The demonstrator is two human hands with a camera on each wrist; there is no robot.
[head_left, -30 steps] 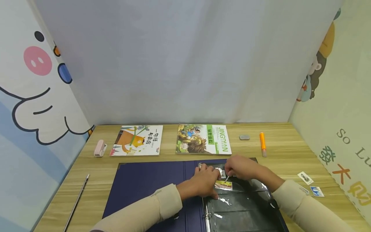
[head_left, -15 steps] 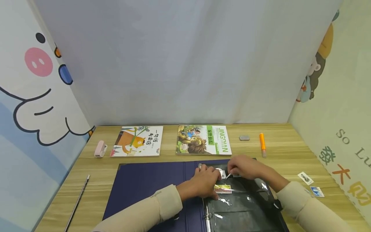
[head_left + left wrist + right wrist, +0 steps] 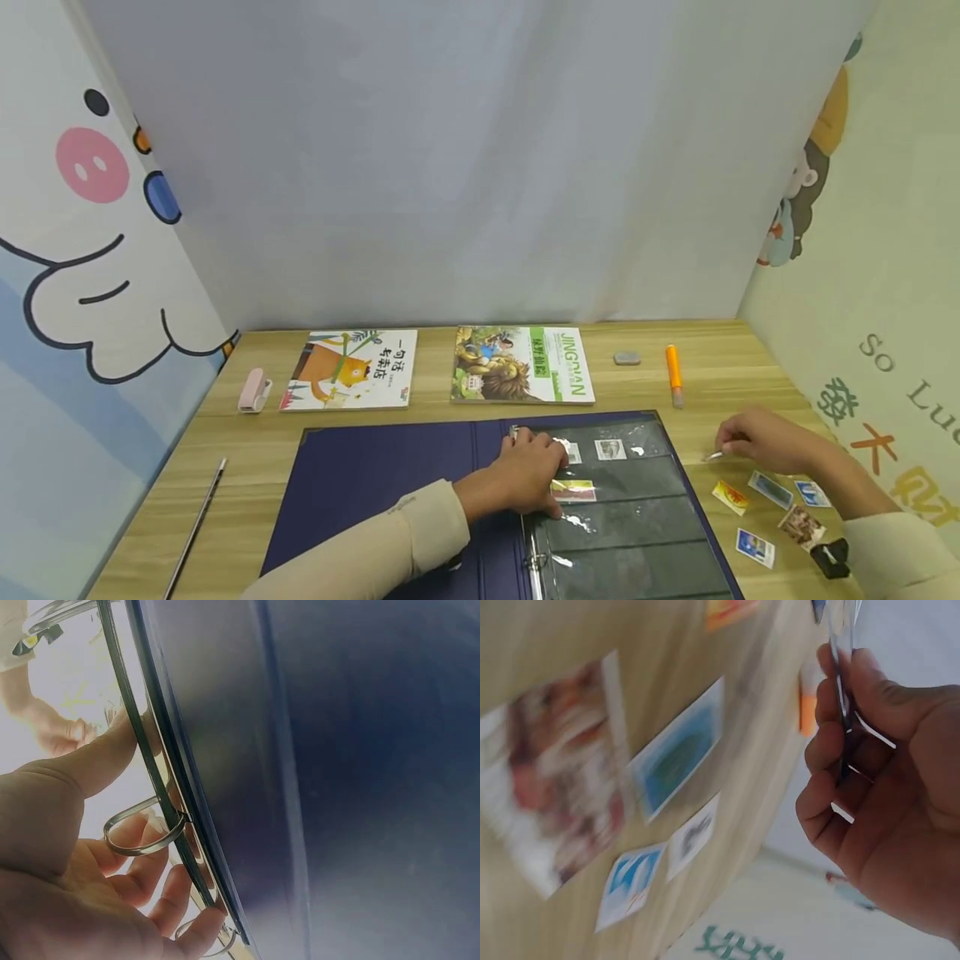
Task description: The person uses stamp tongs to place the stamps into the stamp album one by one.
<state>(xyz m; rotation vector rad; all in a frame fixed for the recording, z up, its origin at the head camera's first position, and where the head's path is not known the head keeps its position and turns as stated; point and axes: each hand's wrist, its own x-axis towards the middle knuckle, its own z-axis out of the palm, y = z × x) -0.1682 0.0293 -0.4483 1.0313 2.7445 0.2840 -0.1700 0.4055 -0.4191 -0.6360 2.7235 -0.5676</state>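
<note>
My left hand (image 3: 528,475) rests with spread fingers on the black pocket page (image 3: 637,523) of an open navy stamp album (image 3: 382,467), beside its metal rings (image 3: 142,846). Under the page's clear strips sit a yellow-and-red stamp (image 3: 573,491) and a grey-and-white stamp (image 3: 610,450); another beside them is partly hidden by my fingers. Off the album's right side, my right hand (image 3: 768,442) holds metal tweezers (image 3: 844,694) between thumb and curled fingers, above the table. Nearby lie an orange-and-yellow stamp (image 3: 730,497), a blue-green stamp (image 3: 771,490) and a brown stamp (image 3: 802,527).
More loose stamps lie at the right, including a blue-and-yellow one (image 3: 755,547). Along the back are two picture books (image 3: 522,364), a grey eraser (image 3: 627,358), an orange marker (image 3: 675,375) and a pink gadget (image 3: 255,390). A pencil (image 3: 195,529) lies at left.
My right hand has moved from the album page rightward with the tweezers, uncovering the grey-and-white stamp and the loose stamps. The yellow-and-red stamp shifted slightly down in its row. My left hand stayed put.
</note>
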